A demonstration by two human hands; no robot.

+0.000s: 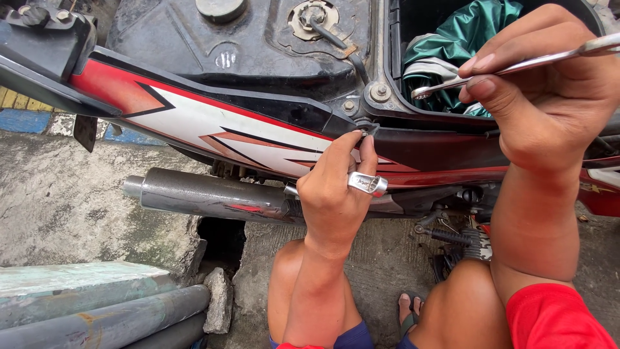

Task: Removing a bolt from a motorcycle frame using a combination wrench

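Head view looks down on our two hands at the side of a motorcycle whose seat is lifted. Our left hand [336, 194], wearing a broad silver ring [367, 183], pinches thumb and forefinger on a small fastener [365, 131] at the top edge of the red, white and black side panel [213, 123], just where the panel meets the black frame rim. Our right hand [549, 97] grips a slim metal wrench [516, 64], fingers wrapped on the shaft; its ring end hangs over the near lip of the open storage compartment [394, 58], above a bundle of green cloth [465, 39] tucked inside. The wrench head is near the fastener but apart from it.

Below our left wrist runs the chrome exhaust pipe [206, 194], close under the panel, leaving only a narrow gap between them. Under the pipe a dark hole breaks the edge of the concrete floor [64, 194], with grey pipes [103, 317] lying at lower left. Our bare knees crowd the space beneath the hands, and a foot peg with a spring [452, 236] sits between them and the bike.
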